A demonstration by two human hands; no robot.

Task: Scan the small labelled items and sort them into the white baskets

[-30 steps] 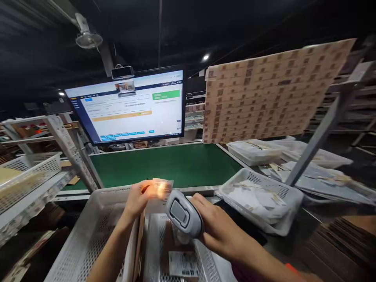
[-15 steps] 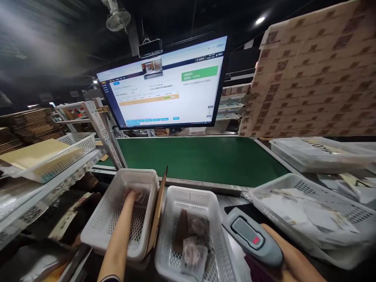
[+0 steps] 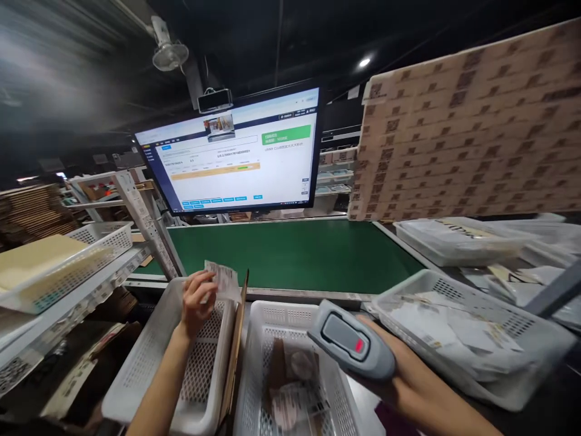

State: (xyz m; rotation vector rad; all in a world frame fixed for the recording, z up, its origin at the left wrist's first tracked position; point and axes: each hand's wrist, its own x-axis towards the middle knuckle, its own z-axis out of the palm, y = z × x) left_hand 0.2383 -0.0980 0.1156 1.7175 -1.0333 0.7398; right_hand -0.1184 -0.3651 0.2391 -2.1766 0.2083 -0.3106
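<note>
Label [image 3: 222, 280] pinched in raised left hand [image 3: 196, 300] fingers; right hand [image 3: 403, 378] grips scanner [image 3: 351, 345].

Monitor [image 3: 236, 157] text too small

We work at a dark workbench [image 3: 549, 418] whose far edge meets a green conveyor belt [image 3: 295, 251]. Two white perforated plastic baskets [image 3: 204, 369] sit side by side at its near edge, a brown cardboard sheet [image 3: 236, 357] upright between them. Toward its right edge lies a wider white perforated tray of papers [image 3: 458, 330], with a flat white plastic-wrapped bundle [image 3: 449, 239] beyond.
</note>
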